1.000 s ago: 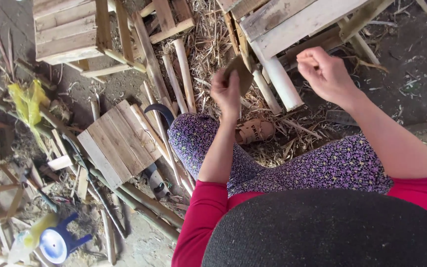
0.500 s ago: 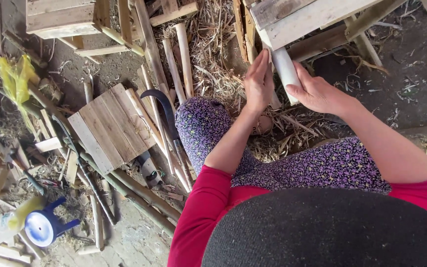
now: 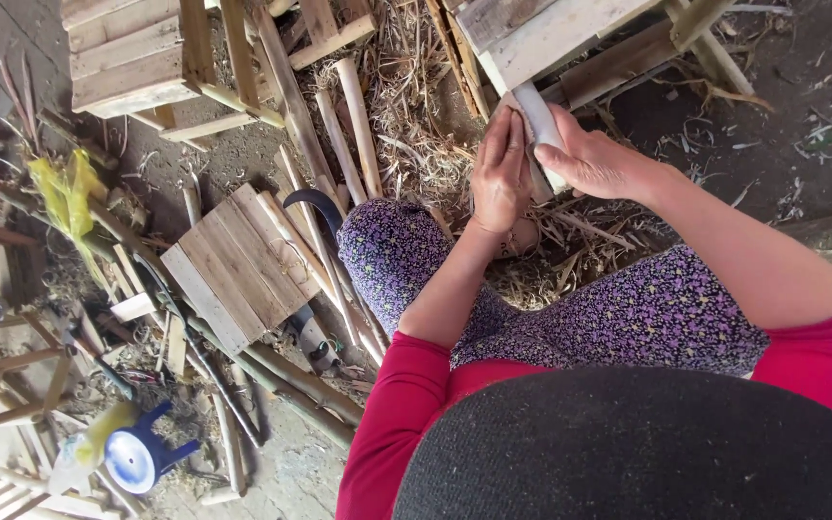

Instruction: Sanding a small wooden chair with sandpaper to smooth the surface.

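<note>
I sit with my legs in purple flowered trousers stretched out. A pale peeled wooden pole slants down from under a whitish wooden frame at the top. My right hand wraps around the pole from the right. My left hand lies against the pole's left side with fingers straight and together; whatever is under its palm is hidden. Below the hands a brown sandal rests on wood shavings.
A curved dark sickle lies beside my left knee. Next to it are a slatted wooden panel, loose sticks and a slat crate. A yellow plastic bag, a small wooden frame and a blue stool sit at left.
A second ago both hands were raised, the left holding a flat brown piece. They came down onto the pale pole and now clasp it a little higher up.
</note>
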